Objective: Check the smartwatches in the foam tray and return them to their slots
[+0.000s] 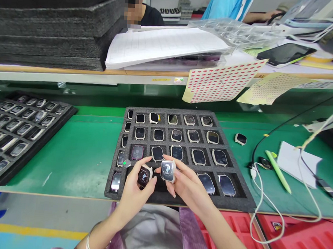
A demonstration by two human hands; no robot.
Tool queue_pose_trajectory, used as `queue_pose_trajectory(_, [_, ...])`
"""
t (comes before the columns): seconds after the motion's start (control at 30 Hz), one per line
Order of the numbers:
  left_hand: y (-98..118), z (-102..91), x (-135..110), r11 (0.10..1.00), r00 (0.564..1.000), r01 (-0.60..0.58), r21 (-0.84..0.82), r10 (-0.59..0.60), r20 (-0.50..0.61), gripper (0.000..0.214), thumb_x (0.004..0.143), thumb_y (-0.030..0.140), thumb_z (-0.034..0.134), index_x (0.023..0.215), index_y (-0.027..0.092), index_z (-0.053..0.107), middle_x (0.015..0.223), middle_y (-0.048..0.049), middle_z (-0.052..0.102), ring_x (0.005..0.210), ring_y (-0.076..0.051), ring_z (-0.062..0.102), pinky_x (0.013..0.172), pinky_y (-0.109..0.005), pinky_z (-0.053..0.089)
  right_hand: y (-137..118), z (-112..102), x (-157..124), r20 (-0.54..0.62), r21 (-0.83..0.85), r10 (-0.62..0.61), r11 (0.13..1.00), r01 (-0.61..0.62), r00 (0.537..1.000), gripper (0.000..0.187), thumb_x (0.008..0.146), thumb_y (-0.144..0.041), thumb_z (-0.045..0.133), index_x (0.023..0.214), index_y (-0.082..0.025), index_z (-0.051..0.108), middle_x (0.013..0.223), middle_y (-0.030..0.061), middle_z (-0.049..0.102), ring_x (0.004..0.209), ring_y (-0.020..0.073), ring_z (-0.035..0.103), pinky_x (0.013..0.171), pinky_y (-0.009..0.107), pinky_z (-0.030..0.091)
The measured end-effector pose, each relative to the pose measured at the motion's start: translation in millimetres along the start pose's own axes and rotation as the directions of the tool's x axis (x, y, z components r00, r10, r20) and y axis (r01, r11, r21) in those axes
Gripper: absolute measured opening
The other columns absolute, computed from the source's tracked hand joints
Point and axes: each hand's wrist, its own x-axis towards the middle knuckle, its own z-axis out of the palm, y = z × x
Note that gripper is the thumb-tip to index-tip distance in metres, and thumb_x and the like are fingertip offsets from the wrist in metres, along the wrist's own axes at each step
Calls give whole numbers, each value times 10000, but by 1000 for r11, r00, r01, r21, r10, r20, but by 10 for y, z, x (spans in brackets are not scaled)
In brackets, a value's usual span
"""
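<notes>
My left hand (136, 188) is closed around a smartwatch body with a dark screen (144, 175), held over the near edge of a black foam tray (235, 198). My right hand (187, 184) pinches a second, silver-cased watch body (167, 170) right beside it. The two watch bodies almost touch. The tray's square pockets hold several more watch bodies in rows. A small green dot sticker (127, 163) lies on the foam just left of my left hand.
Another foam tray of watch bodies (16, 126) lies at the left on the green mat. A loose watch body (240, 138), a green pen (278, 170), white cables (259, 205) and a white pad lie at the right. Red-dot sticker sheets (220, 82) hang from the shelf. Other people sit behind.
</notes>
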Motion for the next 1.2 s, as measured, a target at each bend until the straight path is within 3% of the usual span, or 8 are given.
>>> queue_pose_trajectory(0.2, [-43,-23,-10,999,999,36,0,-36,28,452,805,214,599,1246,219,501,1257,-72,568,1046,-222,578,869,-329,469,4,7,-7,9,-19,17,1000,-17,1000,420,875,-312,640,1269,-204,545,1055,138,650,572,119,531,498,240,408])
queue_pose_trajectory(0.3, [-34,-28,-25,998,997,63,4,-63,43,454,826,225,580,1268,227,475,1276,-72,551,1027,-217,581,825,-318,475,5,1,-6,8,-30,22,999,-22,1000,419,872,-319,640,1265,-205,548,1051,138,653,564,115,521,495,242,409])
queue_pose_trajectory(0.5, [-47,-38,-38,1000,998,29,8,-29,55,418,817,204,582,1227,236,509,1245,-48,577,1161,-227,517,993,-356,394,11,-14,-8,10,-45,28,999,-28,1000,436,861,-326,653,1266,-198,550,1026,138,660,557,120,515,488,250,414])
queue_pose_trajectory(0.77, [-71,-37,-32,1000,998,15,6,-16,53,442,816,204,589,1246,227,488,1290,-62,550,1218,-224,482,1010,-344,379,32,-2,-3,16,-69,2,998,0,1000,392,869,-295,651,1244,-207,576,999,121,663,564,109,526,491,231,424])
queue_pose_trajectory(1.07, [7,-12,-7,996,998,58,-63,-56,34,453,790,294,643,1223,212,538,1126,-76,620,897,-201,618,783,-297,501,33,10,-5,11,-56,-17,998,18,1000,373,880,-288,641,1239,-206,584,989,117,659,567,105,538,495,218,436])
queue_pose_trajectory(1.2, [62,-3,-9,993,998,63,-104,-61,22,445,792,314,646,1213,207,548,940,-46,644,760,-175,614,706,-280,508,37,-2,-2,29,-58,-35,998,36,999,373,883,-278,639,1242,-195,582,983,128,664,555,102,537,488,214,444])
